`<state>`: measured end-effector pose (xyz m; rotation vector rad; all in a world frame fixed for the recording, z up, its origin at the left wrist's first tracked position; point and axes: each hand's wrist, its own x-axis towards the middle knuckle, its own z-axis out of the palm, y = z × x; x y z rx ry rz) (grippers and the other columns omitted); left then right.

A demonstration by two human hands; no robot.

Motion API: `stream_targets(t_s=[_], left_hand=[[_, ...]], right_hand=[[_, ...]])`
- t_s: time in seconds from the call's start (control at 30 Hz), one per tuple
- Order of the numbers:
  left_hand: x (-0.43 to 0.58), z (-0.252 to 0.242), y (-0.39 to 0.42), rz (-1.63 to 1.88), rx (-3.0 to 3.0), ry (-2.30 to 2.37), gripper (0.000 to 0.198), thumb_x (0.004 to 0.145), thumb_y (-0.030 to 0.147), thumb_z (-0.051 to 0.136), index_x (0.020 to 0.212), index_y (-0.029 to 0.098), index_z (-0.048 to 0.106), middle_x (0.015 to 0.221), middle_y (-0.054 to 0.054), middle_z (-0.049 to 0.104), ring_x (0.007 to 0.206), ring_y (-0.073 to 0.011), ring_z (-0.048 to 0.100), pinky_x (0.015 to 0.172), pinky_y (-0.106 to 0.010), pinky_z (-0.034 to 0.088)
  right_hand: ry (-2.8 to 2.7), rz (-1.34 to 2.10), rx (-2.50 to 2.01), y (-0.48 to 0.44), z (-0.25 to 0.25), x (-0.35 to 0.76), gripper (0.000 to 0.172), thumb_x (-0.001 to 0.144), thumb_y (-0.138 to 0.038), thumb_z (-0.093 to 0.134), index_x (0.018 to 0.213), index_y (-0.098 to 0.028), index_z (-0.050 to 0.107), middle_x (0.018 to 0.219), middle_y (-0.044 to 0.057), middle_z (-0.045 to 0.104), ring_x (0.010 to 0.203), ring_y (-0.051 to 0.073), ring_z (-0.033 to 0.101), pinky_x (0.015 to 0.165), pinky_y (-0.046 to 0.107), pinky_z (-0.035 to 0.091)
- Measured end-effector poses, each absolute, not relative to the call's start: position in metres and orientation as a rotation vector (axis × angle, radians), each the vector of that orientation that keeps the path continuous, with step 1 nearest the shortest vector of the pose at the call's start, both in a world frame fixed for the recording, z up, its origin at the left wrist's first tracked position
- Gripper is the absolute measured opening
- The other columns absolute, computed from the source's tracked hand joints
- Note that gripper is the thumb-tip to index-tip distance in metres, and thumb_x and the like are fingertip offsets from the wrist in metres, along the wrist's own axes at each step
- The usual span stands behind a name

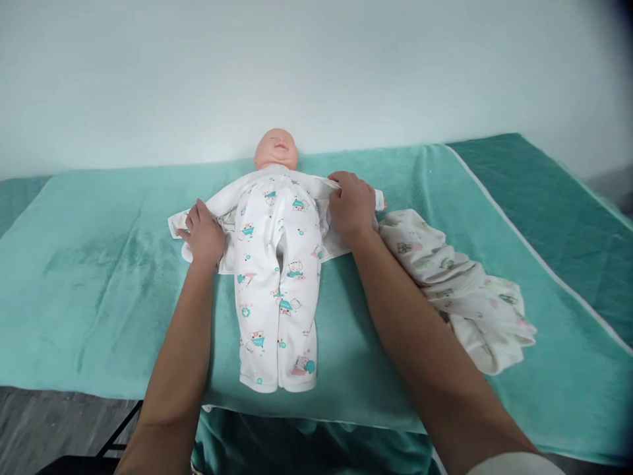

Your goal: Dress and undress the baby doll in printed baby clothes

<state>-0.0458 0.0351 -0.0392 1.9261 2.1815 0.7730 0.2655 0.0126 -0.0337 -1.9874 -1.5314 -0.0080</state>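
A baby doll (275, 149) lies on its back, its bald head toward the wall. A white baby shirt (227, 196) is on its arms, the sleeves stretched out to both sides. Over its front lie white baby pants (277, 277) with teal and pink cartoon prints, legs pointing toward me; the doll's legs are not visible. My left hand (202, 234) rests on the sleeve at left, fingers apart and thumb out. At the other sleeve, my right hand (353, 203) has its fingers curled over the shirt's cloth, which bunches at the fingertips.
A crumpled white printed cloth (455, 287) lies beside my right forearm. Everything rests on a teal plush cover (99, 284), with a darker teal strip (558, 218) at right. A pale wall (316, 66) stands behind. Teal fabric (306, 448) hangs below the front edge.
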Motion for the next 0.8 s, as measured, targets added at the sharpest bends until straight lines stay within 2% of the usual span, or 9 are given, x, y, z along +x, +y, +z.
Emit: stream_targets(t_s=[0.13, 0.2, 0.3, 0.37, 0.43, 0.5, 0.6, 0.67, 0.8], left_hand=[[-0.048, -0.042, 0.033, 0.790, 1.890, 2.207, 0.071, 0.094, 0.016, 0.044, 0.164, 0.017, 0.034, 0.167, -0.024, 0.040, 0.158, -0.0412, 0.034, 0.126, -0.079, 0.012], [-0.048, -0.038, 0.030, 0.854, 1.835, 2.231, 0.068, 0.092, 0.014, 0.044, 0.160, 0.016, 0.042, 0.165, -0.023, 0.044, 0.158, -0.0396, 0.036, 0.128, -0.075, 0.016], [-0.034, -0.016, 0.023, 1.115, 1.903, 2.121, 0.058, 0.091, 0.010, 0.045, 0.147, 0.018, 0.058, 0.157, -0.017, 0.054, 0.152, -0.0325, 0.044, 0.132, -0.057, 0.028], [-0.011, 0.008, 0.020, 1.202, 2.108, 1.865, 0.048, 0.094, 0.013, 0.046, 0.137, 0.017, 0.066, 0.146, -0.014, 0.062, 0.143, -0.0280, 0.054, 0.127, -0.044, 0.039], [0.024, 0.032, 0.021, 1.014, 2.336, 1.555, 0.041, 0.098, 0.017, 0.044, 0.128, 0.018, 0.071, 0.134, -0.010, 0.070, 0.131, -0.0260, 0.062, 0.119, -0.042, 0.046], [0.065, 0.050, 0.024, 0.712, 2.550, 1.371, 0.041, 0.097, 0.015, 0.044, 0.125, 0.020, 0.073, 0.132, -0.007, 0.072, 0.130, -0.0258, 0.062, 0.114, -0.042, 0.048], [0.119, 0.062, 0.032, 0.065, 2.819, 1.282, 0.035, 0.097, 0.011, 0.047, 0.113, 0.016, 0.078, 0.123, -0.013, 0.075, 0.127, -0.0301, 0.065, 0.114, -0.046, 0.045], [0.143, 0.061, 0.037, -0.136, 2.844, 1.284, 0.034, 0.098, 0.013, 0.049, 0.117, 0.014, 0.077, 0.129, -0.017, 0.072, 0.129, -0.0326, 0.063, 0.112, -0.047, 0.046], [0.161, 0.053, 0.049, -0.202, 2.795, 1.298, 0.042, 0.099, 0.014, 0.049, 0.136, 0.014, 0.066, 0.137, -0.018, 0.068, 0.132, -0.0346, 0.063, 0.107, -0.049, 0.048]], right_hand=[[-1.449, 0.019, -2.015, 0.013, -0.037, 0.261, 0.045, 0.091, -0.016, 0.042, 0.128, -0.019, 0.067, 0.129, 0.014, 0.073, 0.118, 0.034, 0.062, 0.108, 0.049, 0.041], [-1.447, 0.041, -2.033, 0.014, -0.037, 0.258, 0.044, 0.093, -0.019, 0.043, 0.130, -0.017, 0.067, 0.130, 0.015, 0.073, 0.120, 0.034, 0.061, 0.111, 0.050, 0.039], [-1.449, 0.060, -2.050, 0.014, -0.036, 0.257, 0.042, 0.097, -0.023, 0.043, 0.131, -0.017, 0.067, 0.132, 0.015, 0.073, 0.124, 0.035, 0.061, 0.113, 0.051, 0.038], [-1.443, 0.061, -2.047, 0.015, -0.036, 0.257, 0.041, 0.098, -0.024, 0.044, 0.131, -0.017, 0.067, 0.132, 0.015, 0.073, 0.124, 0.035, 0.061, 0.113, 0.052, 0.037], [-1.433, 0.061, -2.038, 0.016, -0.037, 0.257, 0.040, 0.098, -0.026, 0.044, 0.130, -0.018, 0.067, 0.130, 0.015, 0.073, 0.123, 0.036, 0.061, 0.112, 0.052, 0.037], [-1.422, 0.068, -2.029, 0.016, -0.038, 0.257, 0.038, 0.098, -0.027, 0.045, 0.127, -0.018, 0.068, 0.128, 0.015, 0.074, 0.121, 0.036, 0.061, 0.111, 0.052, 0.037], [-1.417, 0.089, -2.011, 0.016, -0.038, 0.259, 0.035, 0.097, -0.028, 0.046, 0.122, -0.020, 0.069, 0.125, 0.015, 0.075, 0.118, 0.035, 0.062, 0.109, 0.051, 0.038], [-1.430, 0.108, -2.004, 0.016, -0.038, 0.261, 0.033, 0.098, -0.029, 0.047, 0.121, -0.021, 0.069, 0.124, 0.015, 0.075, 0.118, 0.035, 0.063, 0.107, 0.050, 0.040], [-1.452, 0.144, -2.027, 0.016, -0.037, 0.263, 0.032, 0.099, -0.030, 0.046, 0.119, -0.021, 0.070, 0.121, 0.016, 0.076, 0.117, 0.036, 0.065, 0.105, 0.049, 0.042]])
